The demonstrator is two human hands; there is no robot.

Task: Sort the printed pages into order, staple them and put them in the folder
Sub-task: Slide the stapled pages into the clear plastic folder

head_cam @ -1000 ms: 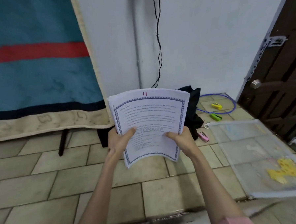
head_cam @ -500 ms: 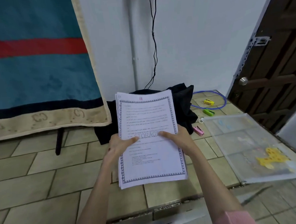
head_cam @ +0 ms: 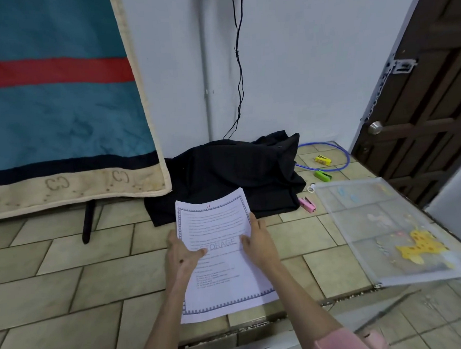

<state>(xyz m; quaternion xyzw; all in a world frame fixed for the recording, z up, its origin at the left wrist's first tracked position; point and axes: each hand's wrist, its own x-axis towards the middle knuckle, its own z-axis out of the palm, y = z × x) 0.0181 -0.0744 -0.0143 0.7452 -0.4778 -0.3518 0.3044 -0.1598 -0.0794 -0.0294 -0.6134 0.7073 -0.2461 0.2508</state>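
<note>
A stack of printed pages [head_cam: 224, 278] with a dotted border and the word STORAGE lies low over the tiled floor, its top sheet marked 11 in red. My left hand [head_cam: 181, 253] holds its left edge with the thumb on top. My right hand [head_cam: 258, 241] holds the right edge, thumb over the print. A clear zip folder [head_cam: 381, 219] with a yellow giraffe print lies on the floor to the right. A small pink stapler [head_cam: 307, 204] sits between the pages and the folder.
A black cloth [head_cam: 232, 174] is heaped against the wall behind the pages. A green stapler [head_cam: 323, 175], a yellow one [head_cam: 323, 160] and a blue cable loop [head_cam: 341, 166] lie near a dark wooden door [head_cam: 428, 97]. A teal blanket [head_cam: 54, 103] hangs at left.
Both hands have lowered the stack from upright in front of me down toward the floor, where it now lies nearly flat. The view has tilted down.
</note>
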